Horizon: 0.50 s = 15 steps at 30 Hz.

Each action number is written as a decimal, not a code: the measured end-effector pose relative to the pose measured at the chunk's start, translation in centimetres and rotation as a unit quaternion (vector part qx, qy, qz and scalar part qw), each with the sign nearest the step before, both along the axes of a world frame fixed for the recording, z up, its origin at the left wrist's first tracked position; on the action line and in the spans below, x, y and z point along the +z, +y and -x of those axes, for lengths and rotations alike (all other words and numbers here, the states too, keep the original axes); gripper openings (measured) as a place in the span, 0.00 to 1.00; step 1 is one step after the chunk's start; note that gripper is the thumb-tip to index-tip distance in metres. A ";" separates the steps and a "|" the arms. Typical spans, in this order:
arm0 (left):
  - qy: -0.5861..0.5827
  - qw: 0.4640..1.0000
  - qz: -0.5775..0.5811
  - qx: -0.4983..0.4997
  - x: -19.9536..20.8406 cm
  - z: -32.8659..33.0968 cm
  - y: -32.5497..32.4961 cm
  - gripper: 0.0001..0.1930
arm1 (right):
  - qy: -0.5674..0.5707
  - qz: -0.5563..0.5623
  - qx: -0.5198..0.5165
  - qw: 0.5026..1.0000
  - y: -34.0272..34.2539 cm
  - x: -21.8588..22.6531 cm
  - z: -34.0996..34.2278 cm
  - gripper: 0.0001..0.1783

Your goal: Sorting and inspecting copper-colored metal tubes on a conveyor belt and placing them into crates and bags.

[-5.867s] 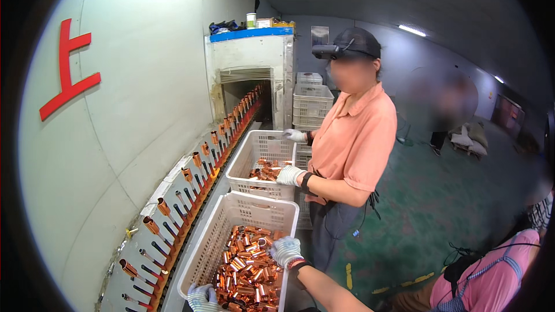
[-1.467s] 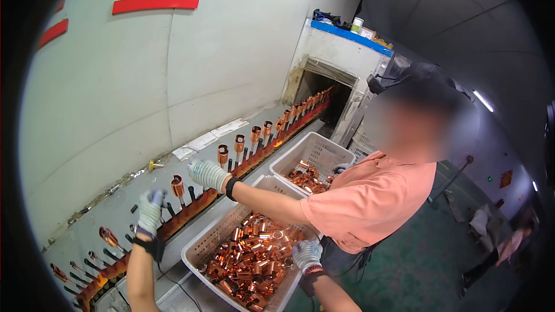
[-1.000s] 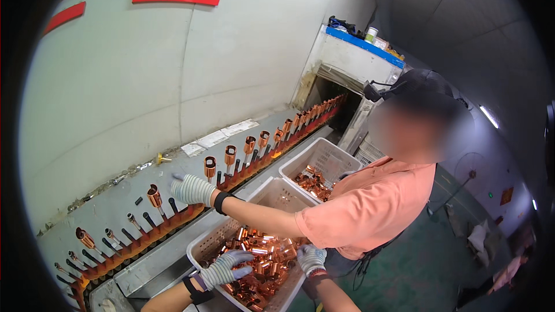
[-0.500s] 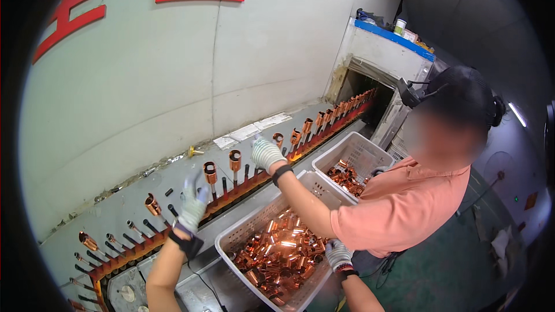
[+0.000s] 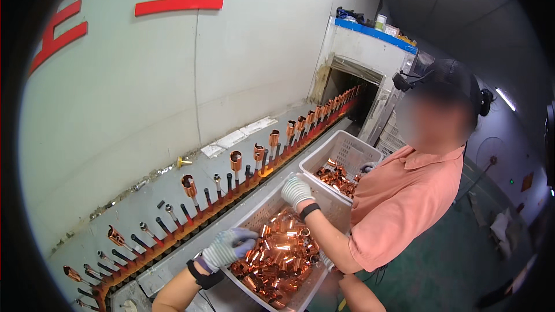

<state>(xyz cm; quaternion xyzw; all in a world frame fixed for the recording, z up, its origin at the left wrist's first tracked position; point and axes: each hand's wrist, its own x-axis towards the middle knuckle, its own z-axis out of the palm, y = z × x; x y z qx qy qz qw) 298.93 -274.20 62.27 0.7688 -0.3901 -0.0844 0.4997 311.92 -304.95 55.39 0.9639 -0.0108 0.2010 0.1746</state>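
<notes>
My left hand (image 5: 228, 248), in a striped grey-white glove with a dark wrist band, is over the near left rim of a white plastic basket (image 5: 243, 290). Its fingers are bent but apart, and nothing shows between them. Shiny copper sleeves (image 5: 283, 254) are heaped in the basket below the fingertips. Only a sliver of my right hand (image 5: 327, 261) shows at the basket's right side; a co-worker's elbow hides its fingers. Left of the basket runs a slanting row of upright dark rods (image 5: 163, 225), several topped with copper sleeves (image 5: 189, 185).
A co-worker in a pink shirt (image 5: 410, 196) stands at right, one gloved hand (image 5: 296, 190) over the basket's far end. Beyond is a second white basket (image 5: 341, 138) with copper sleeves. The rod row enters a dark opening (image 5: 365, 95) in a white housing.
My left hand has dropped from the rod row to the basket. The co-worker's gloved hand has also left the rods for the basket. The rods' sleeves sit differently, and the view has shifted slightly.
</notes>
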 end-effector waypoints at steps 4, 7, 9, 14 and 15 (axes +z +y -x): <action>-0.098 0.981 0.093 0.140 -5.7 -9.4 -5.4 0.18 | -0.018 0.161 0.103 0.981 -8.1 -6.5 8.6 0.12; 0.024 0.936 0.205 0.283 -3.4 -18.2 -8.9 0.19 | -0.065 -0.243 -0.194 0.948 -13.0 -14.8 22.4 0.12; -0.021 0.894 0.296 0.336 -8.3 -27.1 -3.0 0.19 | 0.032 -0.266 -0.160 0.950 -10.0 -10.0 19.9 0.12; 0.203 0.912 0.221 0.280 -8.9 -27.4 -8.9 0.14 | 0.099 -0.306 -0.201 0.925 -13.7 -5.8 21.1 0.16; 0.184 0.928 0.183 0.266 -9.6 -27.1 -8.5 0.13 | 0.102 -0.314 -0.198 0.923 -13.8 -5.3 20.5 0.16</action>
